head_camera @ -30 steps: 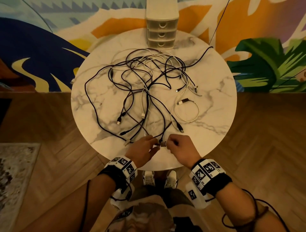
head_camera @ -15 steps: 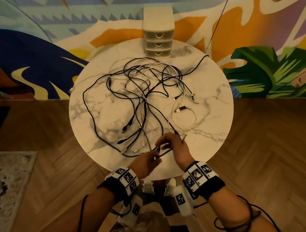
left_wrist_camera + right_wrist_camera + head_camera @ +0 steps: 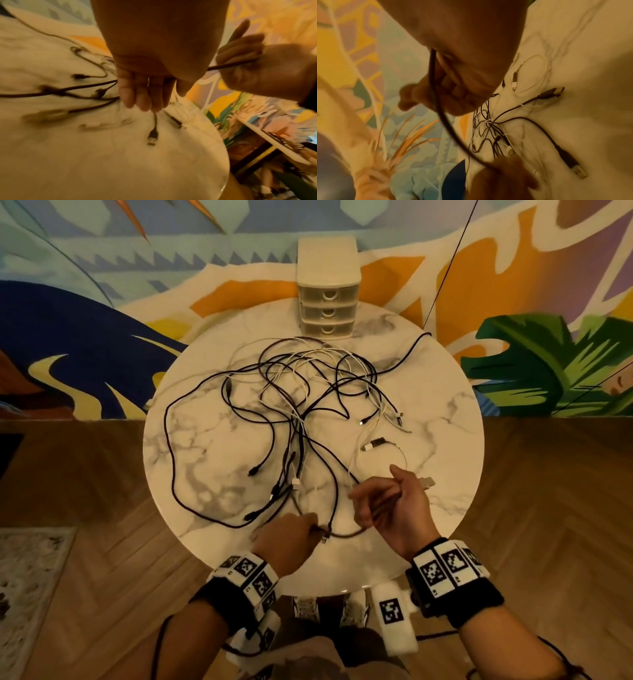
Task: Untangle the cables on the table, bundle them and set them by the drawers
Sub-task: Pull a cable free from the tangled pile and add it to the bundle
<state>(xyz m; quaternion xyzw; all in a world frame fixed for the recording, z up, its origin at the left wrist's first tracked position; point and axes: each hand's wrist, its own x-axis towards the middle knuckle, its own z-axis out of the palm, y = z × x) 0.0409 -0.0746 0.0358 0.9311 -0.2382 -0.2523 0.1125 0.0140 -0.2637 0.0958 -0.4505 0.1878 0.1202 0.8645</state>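
A tangle of black and white cables [image 3: 308, 392] lies spread over the round marble table [image 3: 205, 474]. The small cream drawers [image 3: 327, 302] stand at the table's far edge. Near the front edge my left hand [image 3: 291, 534] pinches a dark cable [image 3: 346, 534]. That cable sags across to my right hand [image 3: 390, 505], raised above the table with fingers [image 3: 453, 92] curled round the dark cable [image 3: 447, 128]. A USB plug [image 3: 428, 482] sticks out past the right hand. In the left wrist view the dark cable [image 3: 228, 65] runs taut into the right hand [image 3: 257, 65].
A short white cable [image 3: 400, 453] loops on the table just beyond the right hand. Several loose plugs, one of them black [image 3: 152, 136], lie in front of my left fingers. A painted wall rises behind the table, and wooden floor surrounds it.
My right hand has lifted and swung right, drawing the dark cable out between both hands. The left hand has stayed near the front edge, still pinching it.
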